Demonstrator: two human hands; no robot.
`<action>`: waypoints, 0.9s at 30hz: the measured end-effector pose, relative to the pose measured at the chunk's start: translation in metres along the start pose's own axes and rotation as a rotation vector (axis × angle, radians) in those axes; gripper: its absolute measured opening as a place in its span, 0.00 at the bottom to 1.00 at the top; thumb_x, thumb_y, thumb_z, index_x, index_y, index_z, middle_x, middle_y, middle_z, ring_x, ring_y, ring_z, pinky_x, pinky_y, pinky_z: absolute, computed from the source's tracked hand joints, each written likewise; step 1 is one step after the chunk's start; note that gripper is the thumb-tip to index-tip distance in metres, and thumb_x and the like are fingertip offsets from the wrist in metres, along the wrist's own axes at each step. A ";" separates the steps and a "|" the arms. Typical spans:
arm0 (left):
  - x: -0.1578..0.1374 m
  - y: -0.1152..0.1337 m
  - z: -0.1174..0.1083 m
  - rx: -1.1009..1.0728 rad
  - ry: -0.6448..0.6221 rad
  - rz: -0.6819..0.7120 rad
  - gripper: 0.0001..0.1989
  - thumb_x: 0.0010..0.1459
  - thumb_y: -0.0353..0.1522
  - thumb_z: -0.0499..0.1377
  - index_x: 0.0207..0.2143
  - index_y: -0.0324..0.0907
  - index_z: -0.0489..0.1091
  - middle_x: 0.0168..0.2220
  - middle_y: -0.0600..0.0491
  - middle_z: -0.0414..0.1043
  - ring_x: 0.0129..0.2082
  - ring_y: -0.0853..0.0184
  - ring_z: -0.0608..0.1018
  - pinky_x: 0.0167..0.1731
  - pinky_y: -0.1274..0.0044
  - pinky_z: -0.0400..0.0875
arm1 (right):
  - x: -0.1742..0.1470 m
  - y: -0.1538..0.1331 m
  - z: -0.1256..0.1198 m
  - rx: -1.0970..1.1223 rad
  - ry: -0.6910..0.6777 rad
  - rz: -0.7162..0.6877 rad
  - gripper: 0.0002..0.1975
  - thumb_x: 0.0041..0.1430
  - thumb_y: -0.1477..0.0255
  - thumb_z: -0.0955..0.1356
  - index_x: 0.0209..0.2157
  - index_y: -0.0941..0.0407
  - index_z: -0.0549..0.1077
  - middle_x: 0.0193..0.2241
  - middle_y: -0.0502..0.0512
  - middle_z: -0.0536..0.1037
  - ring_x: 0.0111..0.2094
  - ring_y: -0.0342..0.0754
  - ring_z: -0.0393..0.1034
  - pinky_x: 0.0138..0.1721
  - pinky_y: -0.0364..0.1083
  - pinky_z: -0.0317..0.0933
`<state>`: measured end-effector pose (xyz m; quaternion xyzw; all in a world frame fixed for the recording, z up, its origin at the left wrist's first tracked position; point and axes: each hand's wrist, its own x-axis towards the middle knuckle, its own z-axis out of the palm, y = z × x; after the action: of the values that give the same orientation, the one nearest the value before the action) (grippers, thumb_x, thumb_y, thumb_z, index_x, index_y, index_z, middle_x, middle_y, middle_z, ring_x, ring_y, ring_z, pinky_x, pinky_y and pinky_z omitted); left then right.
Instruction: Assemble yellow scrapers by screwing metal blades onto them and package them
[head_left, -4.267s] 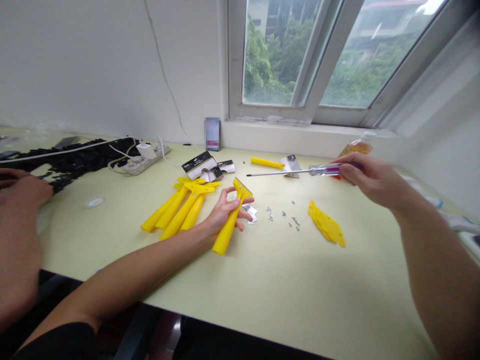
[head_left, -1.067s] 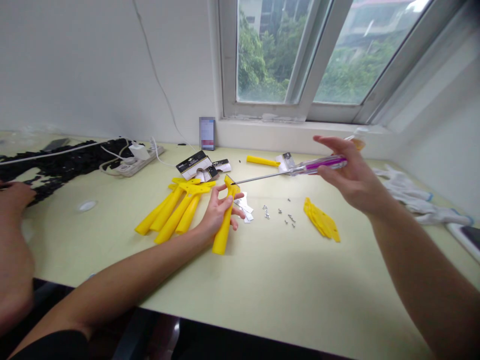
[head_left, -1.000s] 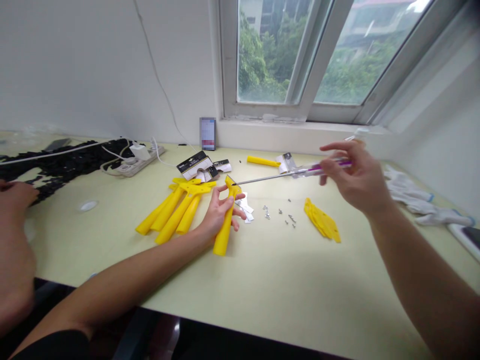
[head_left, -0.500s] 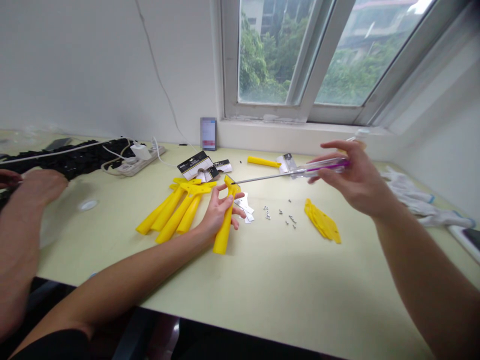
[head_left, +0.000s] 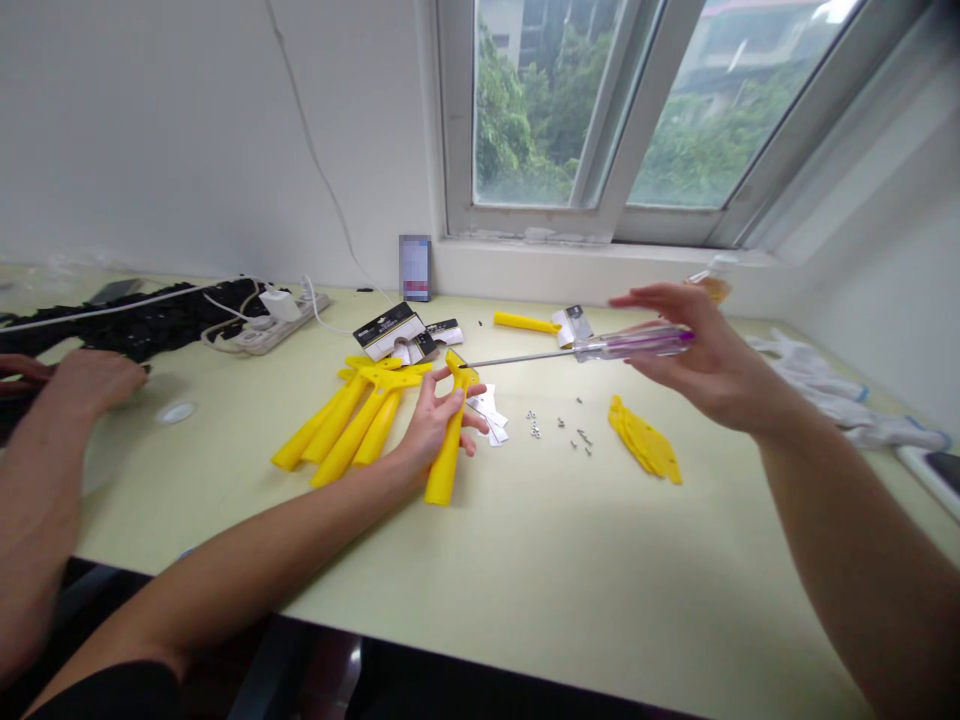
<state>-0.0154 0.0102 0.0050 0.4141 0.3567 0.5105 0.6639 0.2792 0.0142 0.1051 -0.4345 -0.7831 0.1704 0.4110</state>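
Yellow plastic in the left hand (head_left: pixel 429 425): angling a scraper (head_left: pixel 448 450) over the table (head_left: pixel 637 580), pressing the thumb to its neck, curling the index finger beside its head and spreading the other fingers past the handle. Holding a screwdriver (head_left: pixel 600 347) nearly level in the right hand (head_left: pixel 712 365), apparently touching its tip to the scraper's head; cradling its clear-and-purple grip loosely, stretching the fingers apart above and placing the thumb below. Showing, to the left, a pile of similar yellow scraper handles (head_left: pixel 352 425) near printed packaging cards (head_left: pixel 390 328); to the right, pale flat slips (head_left: pixel 493 415), loose nuts (head_left: pixel 534 427), screws (head_left: pixel 584 438) and flat yellow plastic covers (head_left: pixel 645 442). Showing also, at far left, another person's hand (head_left: pixel 90 382) beside black pieces (head_left: pixel 150 330).
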 end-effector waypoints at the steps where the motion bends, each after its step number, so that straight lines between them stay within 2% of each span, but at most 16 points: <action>1: 0.000 0.000 0.000 0.004 -0.004 0.002 0.22 0.59 0.35 0.59 0.49 0.49 0.50 0.52 0.43 0.70 0.24 0.67 0.79 0.12 0.80 0.70 | 0.000 0.000 0.000 -0.031 0.041 0.037 0.24 0.57 0.59 0.69 0.54 0.47 0.64 0.40 0.54 0.76 0.32 0.50 0.73 0.34 0.52 0.69; 3: 0.000 0.000 0.000 0.010 -0.013 0.004 0.22 0.59 0.35 0.59 0.49 0.49 0.50 0.52 0.43 0.70 0.24 0.67 0.79 0.12 0.80 0.71 | 0.001 -0.001 0.001 -0.079 0.134 0.121 0.17 0.62 0.57 0.65 0.49 0.48 0.68 0.30 0.53 0.76 0.24 0.49 0.70 0.28 0.51 0.67; 4: 0.000 -0.001 0.000 0.011 -0.012 0.002 0.22 0.59 0.35 0.60 0.49 0.49 0.50 0.52 0.43 0.70 0.24 0.67 0.79 0.12 0.80 0.71 | 0.001 -0.002 0.001 -0.084 0.143 0.125 0.17 0.62 0.57 0.64 0.50 0.48 0.68 0.31 0.53 0.76 0.24 0.49 0.71 0.27 0.51 0.67; 7: 0.000 -0.002 0.000 0.004 0.003 -0.005 0.22 0.59 0.36 0.60 0.50 0.49 0.50 0.52 0.43 0.70 0.24 0.68 0.79 0.12 0.80 0.71 | 0.002 -0.004 0.002 0.004 0.025 0.049 0.27 0.57 0.58 0.69 0.56 0.45 0.61 0.47 0.56 0.75 0.34 0.51 0.74 0.34 0.52 0.70; 8: 0.000 -0.002 0.000 0.003 0.004 -0.007 0.22 0.59 0.36 0.59 0.50 0.49 0.50 0.52 0.43 0.70 0.24 0.67 0.79 0.12 0.80 0.70 | 0.003 -0.004 0.003 -0.006 0.026 0.064 0.27 0.56 0.58 0.69 0.56 0.46 0.62 0.46 0.56 0.76 0.34 0.51 0.74 0.35 0.53 0.70; 11: 0.001 -0.001 -0.001 0.000 -0.003 -0.017 0.23 0.59 0.36 0.59 0.50 0.49 0.50 0.52 0.43 0.70 0.24 0.67 0.79 0.12 0.80 0.70 | 0.003 0.000 0.004 -0.086 0.124 0.174 0.19 0.62 0.55 0.64 0.49 0.49 0.68 0.29 0.53 0.77 0.25 0.51 0.72 0.30 0.53 0.69; 12: 0.002 -0.001 -0.002 -0.002 0.001 -0.019 0.23 0.59 0.36 0.59 0.51 0.49 0.49 0.52 0.43 0.70 0.23 0.67 0.79 0.12 0.80 0.70 | 0.003 0.001 0.005 -0.075 0.100 0.165 0.19 0.62 0.55 0.64 0.50 0.49 0.68 0.30 0.54 0.77 0.26 0.51 0.72 0.31 0.54 0.70; 15: 0.003 -0.001 -0.003 -0.003 0.023 -0.016 0.24 0.59 0.36 0.60 0.51 0.49 0.49 0.51 0.43 0.71 0.23 0.68 0.79 0.11 0.81 0.68 | 0.004 0.004 0.006 0.083 -0.080 0.051 0.28 0.57 0.58 0.69 0.58 0.46 0.59 0.45 0.56 0.77 0.35 0.52 0.75 0.39 0.54 0.71; 16: 0.003 -0.001 -0.003 -0.001 0.023 -0.016 0.24 0.59 0.36 0.60 0.51 0.49 0.49 0.51 0.44 0.71 0.22 0.68 0.79 0.11 0.82 0.68 | 0.004 0.004 0.006 0.084 -0.084 0.054 0.27 0.57 0.58 0.68 0.57 0.46 0.60 0.44 0.56 0.77 0.34 0.52 0.75 0.38 0.54 0.71; 18: 0.002 -0.002 -0.002 0.008 0.007 -0.020 0.23 0.59 0.36 0.60 0.51 0.50 0.49 0.52 0.44 0.70 0.22 0.68 0.78 0.10 0.82 0.66 | 0.005 0.004 0.007 -0.006 0.034 0.128 0.18 0.62 0.56 0.64 0.49 0.49 0.68 0.33 0.54 0.78 0.27 0.50 0.73 0.33 0.54 0.71; 19: 0.002 -0.002 -0.002 0.010 -0.002 -0.023 0.23 0.59 0.36 0.59 0.50 0.50 0.49 0.52 0.44 0.70 0.21 0.69 0.78 0.09 0.82 0.66 | 0.005 0.004 0.007 -0.039 0.087 0.158 0.17 0.63 0.55 0.62 0.46 0.50 0.69 0.29 0.54 0.77 0.25 0.50 0.72 0.31 0.53 0.70; 21: 0.002 -0.002 -0.001 0.010 -0.011 -0.025 0.24 0.59 0.37 0.60 0.51 0.50 0.49 0.52 0.44 0.70 0.21 0.69 0.78 0.09 0.83 0.64 | 0.005 0.005 0.007 -0.020 0.088 0.138 0.17 0.61 0.56 0.65 0.47 0.49 0.68 0.35 0.55 0.78 0.30 0.52 0.73 0.32 0.53 0.70; 23: 0.001 -0.002 -0.001 0.004 -0.013 -0.022 0.25 0.58 0.37 0.60 0.52 0.51 0.48 0.52 0.44 0.70 0.20 0.69 0.78 0.08 0.84 0.63 | 0.005 0.008 0.006 0.075 0.003 0.072 0.24 0.56 0.58 0.69 0.52 0.48 0.64 0.44 0.56 0.76 0.36 0.52 0.74 0.36 0.53 0.71; 24: 0.001 -0.002 -0.001 0.001 -0.016 -0.020 0.26 0.58 0.38 0.60 0.53 0.51 0.48 0.51 0.44 0.70 0.20 0.70 0.77 0.08 0.84 0.62 | 0.005 0.009 0.005 0.073 0.001 0.076 0.25 0.55 0.58 0.70 0.52 0.49 0.64 0.43 0.56 0.76 0.36 0.52 0.74 0.36 0.52 0.71; 27: 0.001 -0.002 -0.001 0.005 -0.030 -0.024 0.28 0.58 0.38 0.61 0.54 0.51 0.48 0.51 0.44 0.71 0.19 0.70 0.77 0.07 0.84 0.62 | 0.005 0.011 0.004 -0.027 0.138 0.190 0.16 0.60 0.54 0.65 0.40 0.52 0.69 0.24 0.51 0.73 0.23 0.48 0.70 0.28 0.50 0.68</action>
<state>-0.0150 0.0105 0.0030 0.4192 0.3528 0.4954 0.6741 0.2806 0.0253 0.0983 -0.5231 -0.7105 0.1677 0.4398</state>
